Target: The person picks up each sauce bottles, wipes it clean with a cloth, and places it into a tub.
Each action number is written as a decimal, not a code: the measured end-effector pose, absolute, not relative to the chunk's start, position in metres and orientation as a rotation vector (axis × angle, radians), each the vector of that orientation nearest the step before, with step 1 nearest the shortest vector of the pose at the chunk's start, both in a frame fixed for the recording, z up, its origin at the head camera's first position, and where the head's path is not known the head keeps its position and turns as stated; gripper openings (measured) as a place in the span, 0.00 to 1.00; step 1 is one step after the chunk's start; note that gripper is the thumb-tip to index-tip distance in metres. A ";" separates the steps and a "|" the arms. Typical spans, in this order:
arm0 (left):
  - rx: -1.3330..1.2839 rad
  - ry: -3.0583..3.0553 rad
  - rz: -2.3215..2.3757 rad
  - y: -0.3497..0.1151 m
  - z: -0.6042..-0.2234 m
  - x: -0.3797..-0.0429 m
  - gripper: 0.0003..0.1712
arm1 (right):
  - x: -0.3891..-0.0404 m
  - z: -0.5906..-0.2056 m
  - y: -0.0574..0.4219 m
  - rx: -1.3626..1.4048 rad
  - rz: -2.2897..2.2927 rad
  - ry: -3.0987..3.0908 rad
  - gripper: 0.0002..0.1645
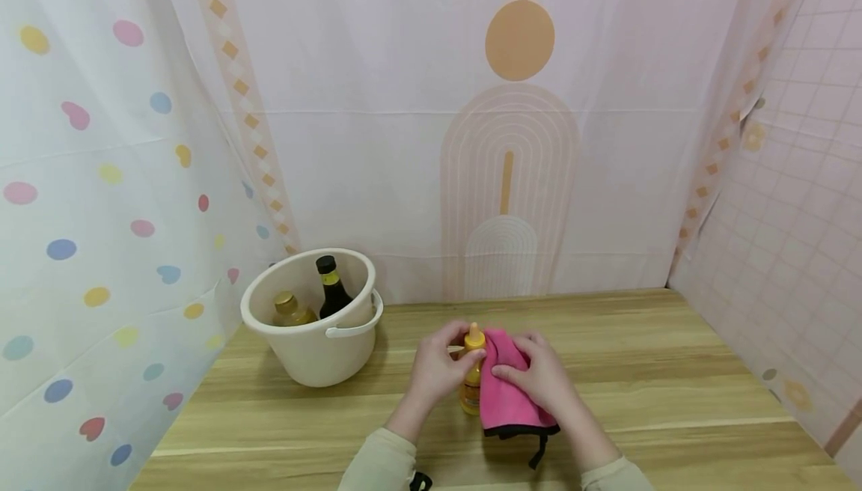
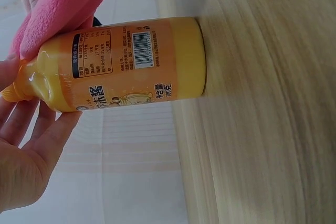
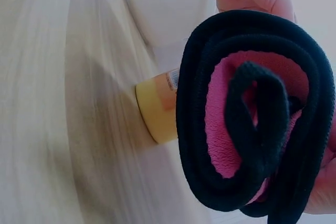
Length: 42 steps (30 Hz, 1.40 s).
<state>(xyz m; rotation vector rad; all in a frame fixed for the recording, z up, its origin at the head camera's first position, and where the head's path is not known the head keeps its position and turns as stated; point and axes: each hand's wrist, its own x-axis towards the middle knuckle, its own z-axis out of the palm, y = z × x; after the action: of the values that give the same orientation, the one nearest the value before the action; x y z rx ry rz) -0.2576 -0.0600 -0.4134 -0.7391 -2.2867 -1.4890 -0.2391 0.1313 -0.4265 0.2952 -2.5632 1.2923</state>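
A yellow squeeze bottle with a pointed cap stands upright on the table. My left hand grips it near the neck, thumb on the near side; in the left wrist view, the bottle's orange label with a barcode shows. My right hand holds a folded pink cloth with black edging against the right side of the bottle's upper part. From the right wrist view, the cloth's black trim and a black loop face the camera, hiding most of the bottle.
To the left stands a cream bucket with its handle hanging at the side. Inside are a dark bottle with a black cap and a gold-capped bottle. Patterned curtains border the wooden table.
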 end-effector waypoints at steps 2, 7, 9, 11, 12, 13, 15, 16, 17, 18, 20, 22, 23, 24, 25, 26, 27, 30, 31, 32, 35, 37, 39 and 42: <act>-0.739 -2.286 -1.489 -0.060 -0.413 -0.257 0.13 | -0.239 -0.427 0.132 0.291 1.302 -2.569 0.25; -0.731 -2.291 -1.482 -0.060 -0.413 -0.257 0.14 | -0.238 -0.429 0.133 0.282 1.312 -2.572 0.25; -0.730 -2.293 -1.481 -0.060 -0.413 -0.257 0.14 | -0.238 -0.430 0.133 0.280 1.314 -2.571 0.25; -0.730 -2.293 -1.480 -0.060 -0.413 -0.257 0.14 | -0.238 -0.431 0.134 0.279 1.309 -2.573 0.25; -0.730 -2.291 -1.482 -0.060 -0.413 -0.257 0.14 | -0.238 -0.432 0.134 0.280 1.307 -2.576 0.25; -0.731 -2.289 -1.482 -0.060 -0.413 -0.258 0.14 | -0.238 -0.433 0.134 0.278 1.305 -2.580 0.25; -0.732 -2.285 -1.481 -0.060 -0.414 -0.258 0.14 | -0.238 -0.435 0.135 0.273 1.299 -2.589 0.26; -0.734 -2.282 -1.480 -0.060 -0.414 -0.258 0.14 | -0.238 -0.435 0.135 0.276 1.292 -2.593 0.26; -0.736 -2.279 -1.479 -0.060 -0.415 -0.258 0.14 | -0.238 -0.436 0.135 0.274 1.290 -2.598 0.26; -0.739 -2.275 -1.477 -0.060 -0.415 -0.258 0.14 | -0.238 -0.436 0.136 0.270 1.285 -2.604 0.26; -0.739 -2.273 -1.478 -0.060 -0.416 -0.259 0.14 | -0.238 -0.437 0.136 0.268 1.276 -2.613 0.26; -0.738 -2.273 -1.483 -0.060 -0.416 -0.259 0.14 | -0.238 -0.438 0.136 0.267 1.272 -2.624 0.26; -0.735 -2.274 -1.486 -0.060 -0.416 -0.260 0.14 | -0.238 -0.438 0.136 0.260 1.274 -2.630 0.26; -0.732 -2.277 -1.489 -0.060 -0.416 -0.260 0.14 | -0.238 -0.439 0.136 0.257 1.276 -2.638 0.26; -0.727 -2.282 -1.490 -0.060 -0.416 -0.260 0.15 | -0.238 -0.440 0.137 0.256 1.274 -2.647 0.27; -0.721 -2.287 -1.491 -0.060 -0.416 -0.260 0.15 | -0.238 -0.441 0.137 0.252 1.275 -2.659 0.27; -0.721 -2.289 -1.491 -0.060 -0.415 -0.259 0.15 | -0.238 -0.442 0.137 0.250 1.273 -2.675 0.29; -0.717 -2.293 -1.484 -0.060 -0.415 -0.259 0.14 | -0.238 -0.448 0.138 0.261 1.255 -2.719 0.32; -0.717 -2.292 -1.482 -0.059 -0.414 -0.259 0.14 | -0.238 -0.450 0.138 0.271 1.240 -2.732 0.32; -0.720 -2.289 -1.482 -0.059 -0.414 -0.258 0.14 | -0.238 -0.452 0.138 0.280 1.229 -2.744 0.32; -0.727 -2.280 -1.483 -0.059 -0.414 -0.258 0.14 | -0.239 -0.455 0.139 0.308 1.182 -2.769 0.32; -0.729 -2.280 -1.478 -0.059 -0.414 -0.258 0.14 | -0.240 -0.456 0.139 0.322 1.146 -2.786 0.30; -0.731 -2.280 -1.470 -0.059 -0.414 -0.258 0.14 | -0.241 -0.457 0.139 0.337 1.117 -2.799 0.28; -0.731 -2.280 -1.454 -0.059 -0.415 -0.259 0.14 | -0.242 -0.458 0.140 0.347 1.085 -2.817 0.25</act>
<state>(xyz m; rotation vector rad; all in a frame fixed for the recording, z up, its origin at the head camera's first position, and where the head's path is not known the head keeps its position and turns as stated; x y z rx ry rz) -0.2586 -0.0592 -0.4146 -0.7313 -2.2802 -1.4539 -0.2425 0.1397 -0.4579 0.3469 -2.8172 1.0850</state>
